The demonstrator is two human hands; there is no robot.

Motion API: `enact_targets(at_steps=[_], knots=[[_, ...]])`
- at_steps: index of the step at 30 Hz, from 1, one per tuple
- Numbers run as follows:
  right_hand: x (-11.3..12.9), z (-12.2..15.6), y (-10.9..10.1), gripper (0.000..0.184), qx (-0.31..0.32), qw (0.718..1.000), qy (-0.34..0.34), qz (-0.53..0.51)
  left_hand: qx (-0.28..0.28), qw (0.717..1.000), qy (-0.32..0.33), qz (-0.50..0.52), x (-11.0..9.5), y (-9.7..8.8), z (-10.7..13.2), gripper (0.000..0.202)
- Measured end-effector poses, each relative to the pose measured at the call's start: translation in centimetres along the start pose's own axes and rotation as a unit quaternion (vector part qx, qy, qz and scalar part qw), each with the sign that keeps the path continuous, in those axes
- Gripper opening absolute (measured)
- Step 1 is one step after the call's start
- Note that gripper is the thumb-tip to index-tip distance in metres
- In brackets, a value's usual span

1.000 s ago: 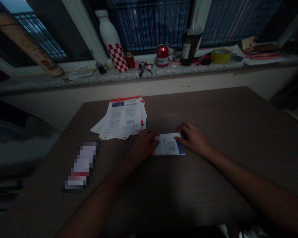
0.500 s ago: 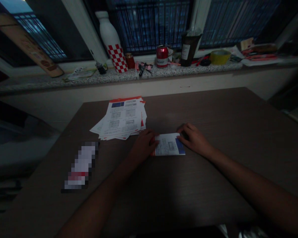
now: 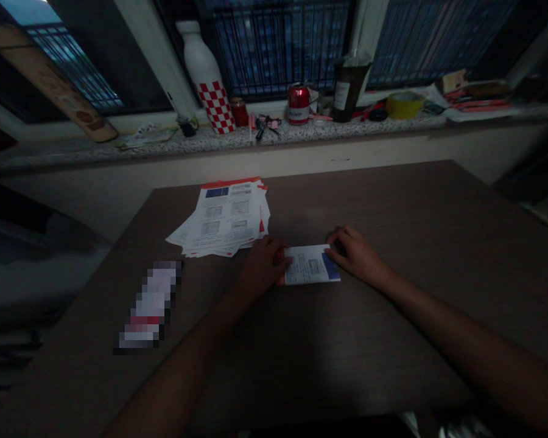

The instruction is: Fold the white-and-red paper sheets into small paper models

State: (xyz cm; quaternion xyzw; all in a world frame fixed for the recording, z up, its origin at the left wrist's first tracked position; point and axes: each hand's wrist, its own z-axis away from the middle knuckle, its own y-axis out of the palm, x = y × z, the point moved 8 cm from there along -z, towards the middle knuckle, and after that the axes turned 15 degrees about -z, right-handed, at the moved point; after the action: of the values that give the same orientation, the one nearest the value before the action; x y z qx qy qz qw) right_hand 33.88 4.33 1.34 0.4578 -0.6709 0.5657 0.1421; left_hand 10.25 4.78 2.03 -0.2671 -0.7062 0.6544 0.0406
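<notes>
A folded white-and-blue paper leaflet (image 3: 308, 266) is pinned on a dark wood-grain table (image 3: 393, 201), gripped at its short ends by the left hand (image 3: 262, 267) and right hand (image 3: 354, 255), both curled. A loose red-edged white paper stack (image 3: 223, 218) is placed just left of the leaflet.

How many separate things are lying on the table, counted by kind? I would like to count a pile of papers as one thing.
Folded paper: 1
Paper pile: 1
Blurred item, kind cannot be seen: 1
Total: 3
</notes>
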Motion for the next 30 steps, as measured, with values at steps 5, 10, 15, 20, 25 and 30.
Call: enact_targets(at_steps=[5,10,15,20,25,30], knots=[[-0.04,-0.03,0.01,0.013,0.000,1.000,0.003,-0.006,-0.001,1.000,0.000,-0.006,0.32,0.09,-0.09,0.025],[-0.07,0.02,0.09,0.013,0.002,1.000,0.000,-0.009,-0.006,1.000,-0.003,-0.006,0.35,0.01,-0.18,0.019],[-0.27,0.06,0.15,0.014,0.004,1.000,-0.002,-0.007,-0.018,1.000,0.006,-0.002,0.07,-0.23,-0.28,0.012],[-0.16,0.00,0.11,0.013,0.007,1.000,0.000,-0.009,-0.020,1.000,-0.009,0.001,0.40,-0.15,-0.35,0.011],[0.02,-0.01,0.04,0.013,0.004,1.000,0.002,-0.011,-0.009,1.000,-0.015,0.009,0.63,-0.02,-0.54,0.011],[0.00,-0.08,0.07,0.011,0.003,1.000,-0.008,-0.012,-0.010,1.000,-0.013,0.006,0.63,-0.02,-0.73,0.009]])
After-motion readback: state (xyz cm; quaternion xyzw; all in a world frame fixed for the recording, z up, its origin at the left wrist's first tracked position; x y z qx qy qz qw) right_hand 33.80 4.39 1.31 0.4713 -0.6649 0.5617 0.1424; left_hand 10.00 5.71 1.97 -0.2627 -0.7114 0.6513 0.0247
